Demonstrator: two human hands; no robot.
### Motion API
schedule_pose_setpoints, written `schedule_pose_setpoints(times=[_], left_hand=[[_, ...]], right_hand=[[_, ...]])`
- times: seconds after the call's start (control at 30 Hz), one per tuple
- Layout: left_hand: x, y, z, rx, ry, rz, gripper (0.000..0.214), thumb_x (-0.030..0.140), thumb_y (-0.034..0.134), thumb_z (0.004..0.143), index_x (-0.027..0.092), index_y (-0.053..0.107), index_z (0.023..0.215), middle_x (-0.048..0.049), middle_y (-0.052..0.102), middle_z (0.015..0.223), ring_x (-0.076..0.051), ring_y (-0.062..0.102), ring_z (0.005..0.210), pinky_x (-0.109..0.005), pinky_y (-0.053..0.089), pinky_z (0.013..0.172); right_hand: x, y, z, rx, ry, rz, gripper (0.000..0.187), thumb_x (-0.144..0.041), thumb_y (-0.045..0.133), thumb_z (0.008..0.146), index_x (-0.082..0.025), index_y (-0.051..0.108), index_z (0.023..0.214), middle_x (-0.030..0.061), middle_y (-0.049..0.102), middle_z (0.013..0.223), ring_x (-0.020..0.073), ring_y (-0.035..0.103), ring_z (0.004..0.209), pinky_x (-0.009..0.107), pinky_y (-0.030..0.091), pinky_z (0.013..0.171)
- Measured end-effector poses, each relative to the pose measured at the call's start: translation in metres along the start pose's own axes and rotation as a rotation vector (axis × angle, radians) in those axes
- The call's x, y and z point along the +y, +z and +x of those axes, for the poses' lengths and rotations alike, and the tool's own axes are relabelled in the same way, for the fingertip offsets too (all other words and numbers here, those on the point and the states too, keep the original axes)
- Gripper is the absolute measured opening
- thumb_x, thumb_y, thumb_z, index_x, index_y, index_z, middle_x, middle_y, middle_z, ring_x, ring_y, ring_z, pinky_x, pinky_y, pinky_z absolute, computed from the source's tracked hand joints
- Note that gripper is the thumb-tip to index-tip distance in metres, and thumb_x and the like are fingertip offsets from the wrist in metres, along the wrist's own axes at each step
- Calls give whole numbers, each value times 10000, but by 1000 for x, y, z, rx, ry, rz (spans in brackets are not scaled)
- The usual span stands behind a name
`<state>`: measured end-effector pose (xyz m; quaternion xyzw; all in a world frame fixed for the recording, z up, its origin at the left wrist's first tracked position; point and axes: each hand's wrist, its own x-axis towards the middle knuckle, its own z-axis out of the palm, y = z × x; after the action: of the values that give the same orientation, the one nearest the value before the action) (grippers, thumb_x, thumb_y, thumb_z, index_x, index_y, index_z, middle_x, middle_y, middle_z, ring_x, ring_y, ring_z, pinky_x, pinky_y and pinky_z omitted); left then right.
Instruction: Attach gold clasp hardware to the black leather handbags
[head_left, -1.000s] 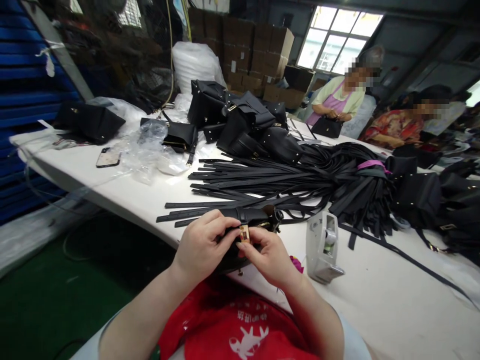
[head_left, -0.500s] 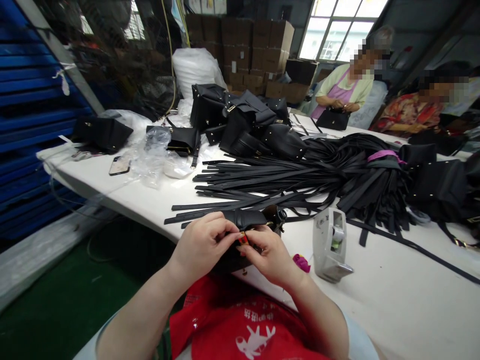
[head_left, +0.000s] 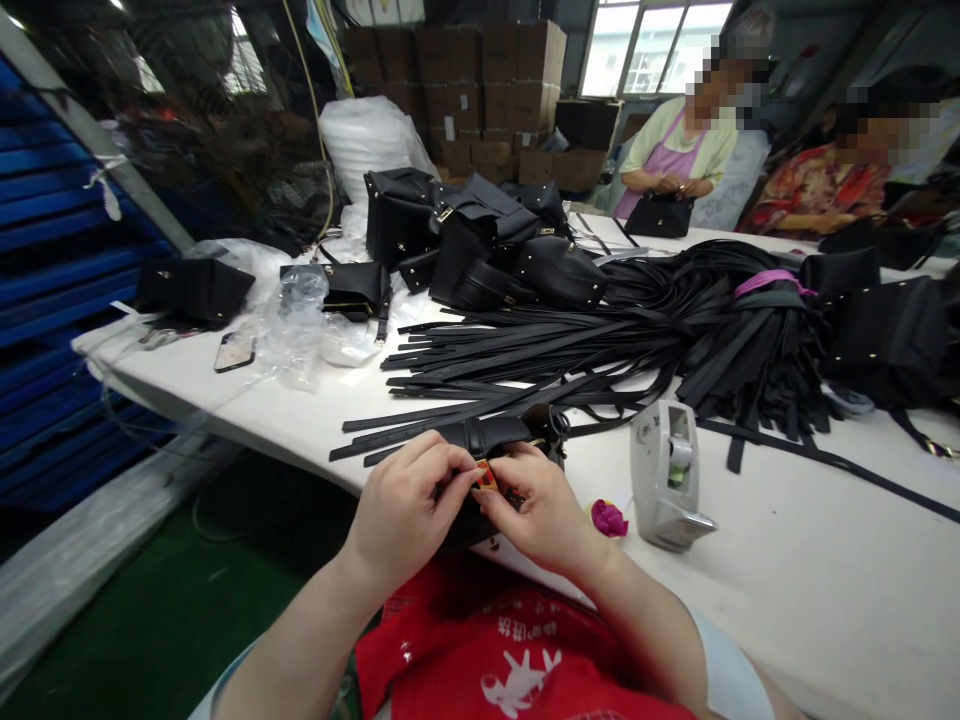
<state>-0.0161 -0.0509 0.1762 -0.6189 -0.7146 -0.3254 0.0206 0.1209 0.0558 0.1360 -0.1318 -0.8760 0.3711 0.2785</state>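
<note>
At the table's front edge, close to my body, lies a black handbag (head_left: pixel 491 432) with gold hardware. My left hand (head_left: pixel 405 500) is closed, thumb and forefinger pinching the left side of a small gold metal fitting (head_left: pixel 487 474) with a red-orange shine on it. On the other side, my right hand (head_left: pixel 544 510) is closed too, thumb and fingers gripping the fitting's right edge against the bag. Both hands cover much of the bag's front, and I cannot make out the fitting's full shape.
A tape dispenser (head_left: pixel 664 475) stands right of my hands, beside a crumpled magenta piece (head_left: pixel 609 518). Beyond lie black straps (head_left: pixel 525 350), a pile of black bags (head_left: pixel 480 240), clear plastic (head_left: pixel 300 325) and a phone (head_left: pixel 235 353). Two people work across the table (head_left: pixel 810 540).
My view has shifted slightly. Both hands stay at the gold fitting with almost the same grip, and the fitting looks a little more tilted.
</note>
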Motion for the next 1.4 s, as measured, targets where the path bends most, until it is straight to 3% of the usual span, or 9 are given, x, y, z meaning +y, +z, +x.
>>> schedule_pose_setpoints(times=[0.3, 0.67, 0.8, 0.9, 1.07, 1.2, 1.3, 1.4], left_hand=[[-5, -2, 2, -56, -55, 12, 126, 263, 607, 851, 218, 679, 758, -9, 605, 709, -138, 562, 653, -244, 407, 577], [-6, -6, 6, -151, -3, -5, 168, 255, 545, 888, 204, 645, 763, -14, 597, 752, -137, 561, 679, -249, 407, 619], [-4, -5, 5, -139, 21, -1, 183, 249, 496, 912, 193, 595, 769, -25, 578, 768, -151, 553, 706, -265, 409, 637], [-4, -5, 3, -143, 24, -62, 169, 230, 485, 921, 189, 571, 782, -22, 565, 766, -146, 541, 706, -265, 414, 651], [-10, -9, 2, -103, 4, -118, 160, 213, 481, 927, 187, 541, 781, -29, 556, 780, -154, 532, 749, -268, 426, 691], [-10, -11, 1, -121, 35, -129, 157, 191, 464, 933, 191, 524, 788, -22, 540, 781, -152, 519, 745, -266, 419, 678], [-8, -10, 0, -132, 63, -149, 144, 164, 454, 934, 193, 496, 800, -16, 530, 804, -144, 513, 756, -259, 417, 682], [-9, -8, 0, -94, 76, -182, 131, 132, 449, 929, 195, 471, 815, -19, 537, 847, -144, 518, 810, -263, 426, 734]], right_hand=[[11, -3, 1, -73, -158, -209, 123, -187, 520, 873, -215, 606, 790, 36, 672, 750, 187, 564, 751, 341, 359, 832], [9, -4, 0, -83, -136, -203, 98, -194, 538, 866, -204, 598, 789, 30, 669, 751, 173, 564, 728, 318, 357, 787], [4, -3, 0, -47, -52, -50, 164, -223, 553, 864, -203, 570, 702, 12, 630, 689, 169, 552, 734, 291, 372, 722], [0, -3, 0, -63, 71, 195, 205, -248, 559, 866, -197, 567, 667, -5, 606, 644, 148, 549, 676, 263, 385, 645], [1, -2, -2, -166, 333, 694, 187, -345, 564, 874, -177, 634, 917, -4, 626, 687, 128, 585, 592, 233, 440, 566], [3, -1, 0, -151, 336, 812, 273, -425, 604, 850, -155, 637, 880, 6, 627, 683, 125, 582, 594, 235, 451, 584], [3, 1, 5, -109, 344, 901, 400, -493, 532, 880, -146, 611, 697, 18, 615, 615, 121, 560, 586, 243, 447, 623], [1, 3, 11, -102, 423, 913, 382, -477, 575, 841, -156, 581, 632, 2, 593, 540, 104, 515, 528, 231, 417, 593]])
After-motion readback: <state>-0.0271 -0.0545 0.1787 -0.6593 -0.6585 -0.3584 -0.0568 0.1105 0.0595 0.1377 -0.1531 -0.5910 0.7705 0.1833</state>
